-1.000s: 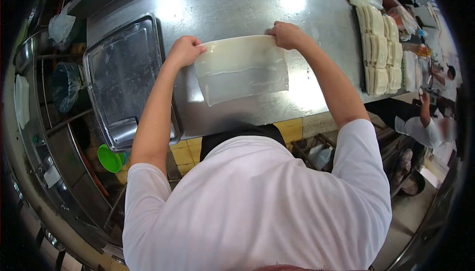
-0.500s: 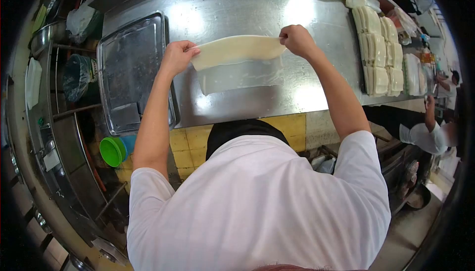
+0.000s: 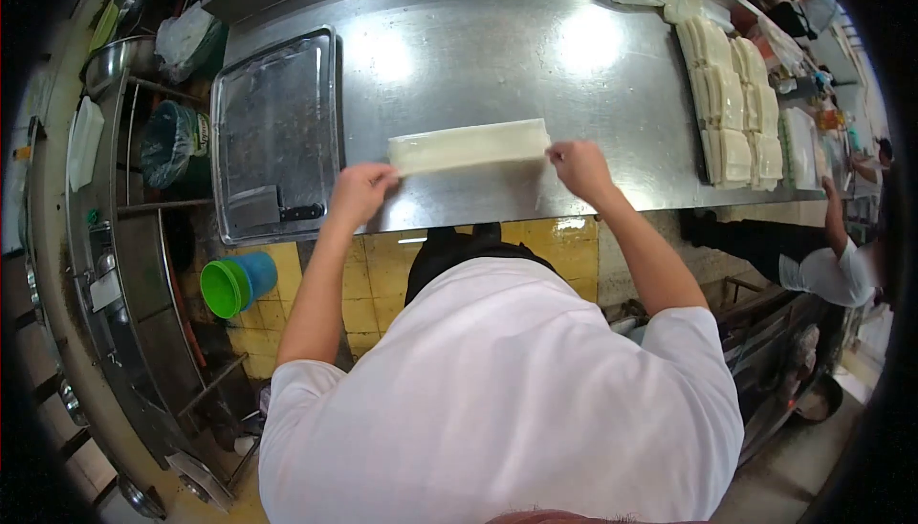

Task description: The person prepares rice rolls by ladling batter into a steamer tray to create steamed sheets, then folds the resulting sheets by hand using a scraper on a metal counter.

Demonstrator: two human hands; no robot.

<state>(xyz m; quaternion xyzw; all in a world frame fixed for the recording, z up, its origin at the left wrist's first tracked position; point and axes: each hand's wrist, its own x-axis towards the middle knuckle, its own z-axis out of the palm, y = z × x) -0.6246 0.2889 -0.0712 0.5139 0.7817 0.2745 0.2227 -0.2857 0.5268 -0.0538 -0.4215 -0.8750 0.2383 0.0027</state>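
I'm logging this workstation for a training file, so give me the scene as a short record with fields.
Surface: shiny stainless-steel table
Workpiece: pale, flexible sheet, in a long, narrow strip
Left hand: fingers pinched at its left near corner
Right hand: fingers pinched at its right near corner
Left end: dark rectangular metal tray bearing a broad-bladed, black-handled cleaver
Right end: pale, folded stacks
Below: round green bucket

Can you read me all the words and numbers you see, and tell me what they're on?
None can be read clearly.
Dark bucket at left: sideways letters, too blurred to read.
Pale sheet, tray and knife: no writing that I can see.
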